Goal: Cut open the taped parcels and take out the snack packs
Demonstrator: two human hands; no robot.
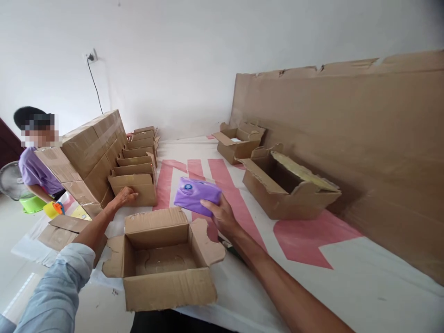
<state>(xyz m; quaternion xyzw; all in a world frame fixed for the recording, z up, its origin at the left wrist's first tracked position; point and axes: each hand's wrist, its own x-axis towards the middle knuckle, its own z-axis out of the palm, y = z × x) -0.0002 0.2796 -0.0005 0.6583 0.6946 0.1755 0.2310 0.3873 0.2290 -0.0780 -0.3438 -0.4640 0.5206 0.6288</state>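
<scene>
My right hand (222,213) grips a purple soft pack (196,194) with a small blue round mark, thumb on top. The pack is held above the table, beyond an open cardboard box (169,286) whose flaps are spread and whose bottom is bare. My left hand (125,197) is against the front face of the nearest small cardboard box (144,185), with its fingers stretched to the right. That box heads a row of several similar open boxes (138,151) along the left.
Sealed cartons (92,148) are stacked left of the row. Two open boxes, one near (287,194) and one far (236,143), stand before a tall cardboard sheet (347,125). A person in a purple shirt (38,171) is at the far left, near a yellow toy (52,209).
</scene>
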